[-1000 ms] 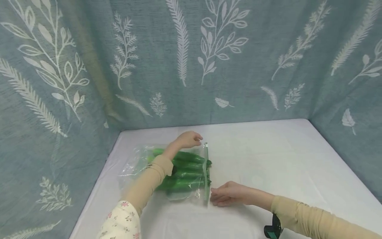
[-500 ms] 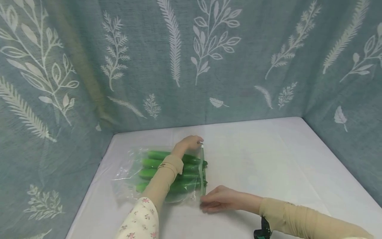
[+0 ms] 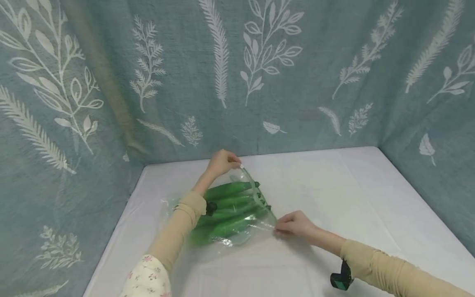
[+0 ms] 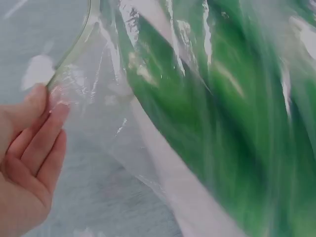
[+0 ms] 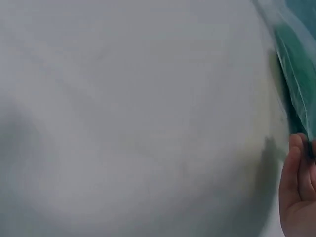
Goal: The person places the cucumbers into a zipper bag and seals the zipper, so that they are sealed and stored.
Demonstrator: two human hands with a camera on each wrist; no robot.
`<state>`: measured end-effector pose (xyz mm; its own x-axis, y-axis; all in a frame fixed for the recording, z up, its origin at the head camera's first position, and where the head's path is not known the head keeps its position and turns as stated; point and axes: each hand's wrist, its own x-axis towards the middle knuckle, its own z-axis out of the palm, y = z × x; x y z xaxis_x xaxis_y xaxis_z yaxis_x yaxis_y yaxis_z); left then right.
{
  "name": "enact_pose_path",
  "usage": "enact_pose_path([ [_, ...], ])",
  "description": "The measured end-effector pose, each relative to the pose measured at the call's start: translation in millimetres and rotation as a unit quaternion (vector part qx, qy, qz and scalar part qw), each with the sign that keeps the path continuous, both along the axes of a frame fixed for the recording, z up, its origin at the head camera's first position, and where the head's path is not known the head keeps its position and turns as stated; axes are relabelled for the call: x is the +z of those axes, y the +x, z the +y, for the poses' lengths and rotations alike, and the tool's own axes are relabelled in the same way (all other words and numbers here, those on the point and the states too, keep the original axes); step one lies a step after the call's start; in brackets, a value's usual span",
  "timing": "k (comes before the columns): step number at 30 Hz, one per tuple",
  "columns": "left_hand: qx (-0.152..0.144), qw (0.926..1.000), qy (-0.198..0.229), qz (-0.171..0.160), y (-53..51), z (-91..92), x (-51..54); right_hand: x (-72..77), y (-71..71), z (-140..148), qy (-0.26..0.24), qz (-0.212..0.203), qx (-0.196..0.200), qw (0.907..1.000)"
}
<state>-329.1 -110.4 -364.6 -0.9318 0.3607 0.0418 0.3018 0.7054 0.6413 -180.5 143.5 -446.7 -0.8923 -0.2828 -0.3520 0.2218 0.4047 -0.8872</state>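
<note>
A clear zip bag [image 3: 243,236] with several long green cucumbers [image 3: 231,201] inside lies on the white table, its green-edged mouth toward the right. My left hand [image 3: 222,162] pinches the far corner of the mouth, beside a small white slider tab [image 3: 242,166]. In the left wrist view, the thumb and fingertips of that hand [image 4: 34,153] press the film together at the corner. My right hand [image 3: 295,225] pinches the near corner of the mouth. The right wrist view catches only part of this hand [image 5: 300,185] at its edge. The mouth edge runs slanted between both hands, raised off the table.
A white cloth covers the table [image 3: 334,194]. Blue-green curtains [image 3: 289,82] with white leaf patterns hang along the back and both sides. A dark wrist camera [image 3: 342,277] is strapped under the right sleeve.
Both hands have come to grip the bag's mouth corners. The left hand has risen up and leftward, the right has shifted up and rightward, and the bag's mouth has lifted and slanted.
</note>
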Motion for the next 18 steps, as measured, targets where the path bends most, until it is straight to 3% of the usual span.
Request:
enact_pose_path([
  [2,0.027,0.9978,0.059,0.011,5.1,-11.9,12.5,7.4,-11.9,15,0.027,0.039,-0.032,0.9984],
  [4,0.06,0.991,0.118,0.02,12.3,-19.8,23.7,18.5,-21.9,29,0.042,0.087,-0.06,0.9935],
  [6,0.086,0.9798,0.176,0.037,20.2,-23.0,33.6,31.8,-30.3,41,0.062,0.144,-0.083,0.9841],
  [8,0.109,0.9647,0.232,0.061,30.8,-23.6,43.4,46.0,-36.9,50,0.081,0.21,-0.11,0.9682],
  [10,0.121,0.9467,0.286,0.087,42.0,-23.1,52.6,60.4,-41.2,54,0.093,0.278,-0.146,0.9447],
  [12,0.133,0.9242,0.34,0.111,54.8,-22.5,63.8,74.0,-43.5,53,0.079,0.342,-0.189,0.9169],
  [16,0.131,0.87,0.444,0.171,77.5,-21.0,88.6,99.7,-41.3,45,-0.007,0.464,-0.26,0.8468],
  [18,0.118,0.8466,0.479,0.201,86.1,-18.5,100.8,110.9,-37.5,43,-0.054,0.513,-0.278,0.8101],
])
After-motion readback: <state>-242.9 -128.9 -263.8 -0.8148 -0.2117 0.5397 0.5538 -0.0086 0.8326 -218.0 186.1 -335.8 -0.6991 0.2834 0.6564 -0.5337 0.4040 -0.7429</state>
